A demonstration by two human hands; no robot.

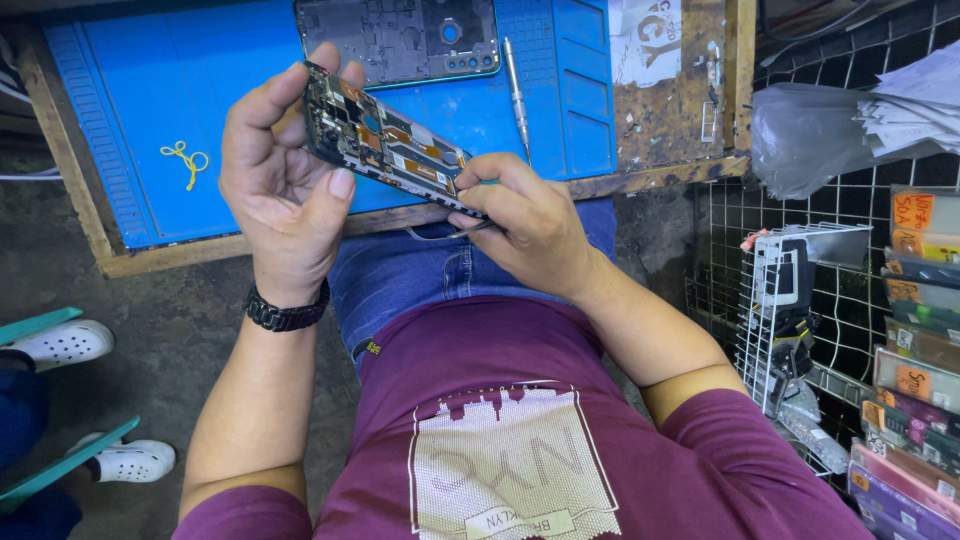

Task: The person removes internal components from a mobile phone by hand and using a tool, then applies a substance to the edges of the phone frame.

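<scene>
Slippage looked the main risk: the left hand (285, 190) gripped the opened black phone chassis with exposed circuit boards (385, 140) in the air above the counter's near edge, while the right hand (520, 215) pinched thin metal tweezers (450, 232) against its lower end; a jerk could have torn a ribbon cable.

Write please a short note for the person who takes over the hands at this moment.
Left hand: holds the opened phone above the lap, circuit side up.
Right hand: works at the phone's lower end with a thin tool, mostly hidden.
Blue mat: back cover, screwdriver and yellow cable lie on it.
Done: back cover off.
Left: boards remain in the frame.
</scene>
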